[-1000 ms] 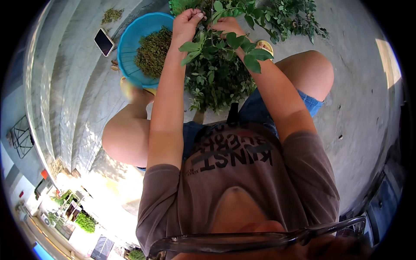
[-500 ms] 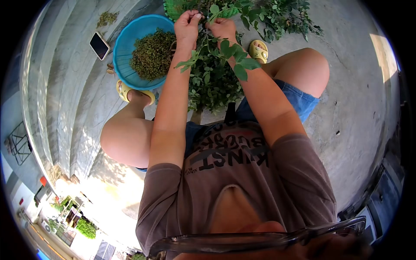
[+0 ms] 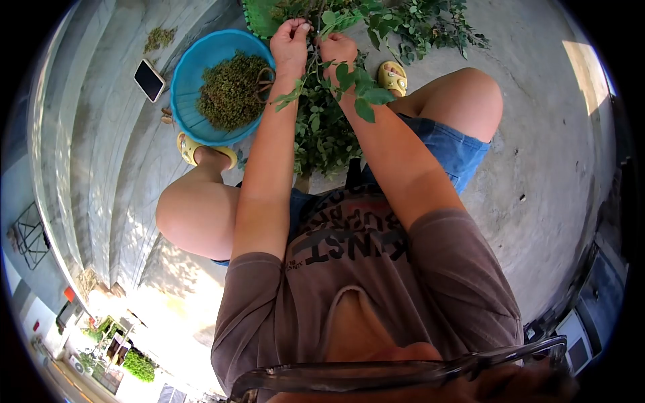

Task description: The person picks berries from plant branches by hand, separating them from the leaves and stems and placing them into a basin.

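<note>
My left hand [image 3: 290, 46] is closed in a pinch at the top of the view, over the green basket's near edge. What lies between its fingertips is too small to make out. Close beside it, my right hand [image 3: 337, 50] grips a leafy branch [image 3: 366, 91], whose leaves hang over my right forearm. Below both hands, between my legs, lies a heap of cut leafy branches [image 3: 322, 134]. The green basket [image 3: 259, 19] is partly hidden behind my hands and some foliage.
Left of my arms stands a blue basin [image 3: 185, 101] holding a pile of small greenish-brown clusters [image 3: 232, 94]. Brown-handled scissors [image 3: 265, 86] rest at its right side. A phone [image 3: 149, 80] lies on the step. More leafy branches [image 3: 430, 30] spread at the upper right.
The view has shifted slightly, and the scissors in the basin show more fully beside my left forearm. My right hand has moved slightly down and left with the branch.
</note>
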Available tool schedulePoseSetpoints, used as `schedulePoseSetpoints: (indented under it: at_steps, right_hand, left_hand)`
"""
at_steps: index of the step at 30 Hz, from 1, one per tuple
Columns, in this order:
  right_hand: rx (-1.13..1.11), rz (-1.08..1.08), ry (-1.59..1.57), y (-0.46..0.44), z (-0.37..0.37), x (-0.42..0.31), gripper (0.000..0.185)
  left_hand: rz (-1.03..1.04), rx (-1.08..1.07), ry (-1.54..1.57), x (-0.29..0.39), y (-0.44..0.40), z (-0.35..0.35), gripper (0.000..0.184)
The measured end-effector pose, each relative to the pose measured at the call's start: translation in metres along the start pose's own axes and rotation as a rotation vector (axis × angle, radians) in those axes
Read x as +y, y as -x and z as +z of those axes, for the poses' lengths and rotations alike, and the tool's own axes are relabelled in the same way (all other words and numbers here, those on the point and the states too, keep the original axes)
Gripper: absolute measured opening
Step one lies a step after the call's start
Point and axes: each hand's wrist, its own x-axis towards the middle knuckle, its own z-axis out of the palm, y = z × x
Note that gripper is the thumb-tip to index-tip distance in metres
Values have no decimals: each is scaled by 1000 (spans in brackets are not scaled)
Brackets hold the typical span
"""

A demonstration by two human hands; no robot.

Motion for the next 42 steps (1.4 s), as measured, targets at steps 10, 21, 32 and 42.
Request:
schedulePoseSetpoints:
  at_steps: [10,21,32,42]
  right_hand:
    - [-290,366,-418,-21,-44,-33,13]
    - [-1010,648,-622,32,-99,-58,11]
    - [-1212,384,-165,55,-112,-46,10]
    - [-1440,278,18,71,-99,-72,13]
  left_hand:
    - [-214,112,360,-3,-27,-39,15]
    - [-80,-30,-370,-1,-28,-59,33]
    - [-874,-560,-127,24,111,-77,16]
    - [-622,-277,575,104,138,-107,31]
